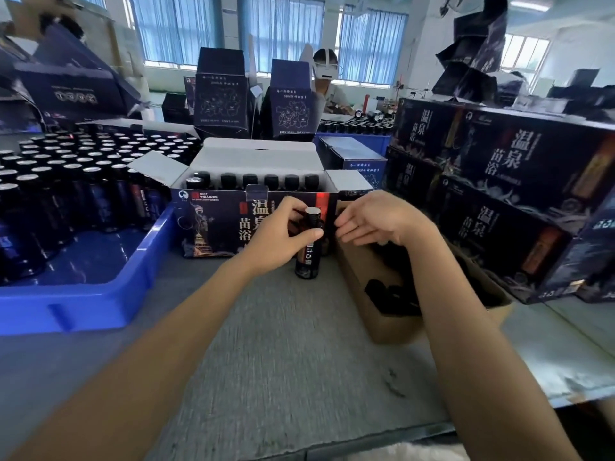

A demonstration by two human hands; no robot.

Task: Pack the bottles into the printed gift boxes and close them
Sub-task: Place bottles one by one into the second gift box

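Observation:
A dark bottle [308, 257] with a silver top stands upright on the grey table, right in front of the open printed gift box [216, 224]. My left hand [283, 234] grips the bottle near its neck. Just right of the bottle, my right hand [372, 217] hovers with relaxed, straight fingers and holds nothing. Inside the gift box a row of several black-capped bottles [259, 181] shows, and its white lid flap [256, 158] stands up at the back.
A blue tray [100, 294] with several dark bottles sits at the left. A brown cardboard box [392, 324] with black pieces lies under my right forearm. Closed printed boxes [519, 181] are stacked at the right. A person works across the table behind upright boxes.

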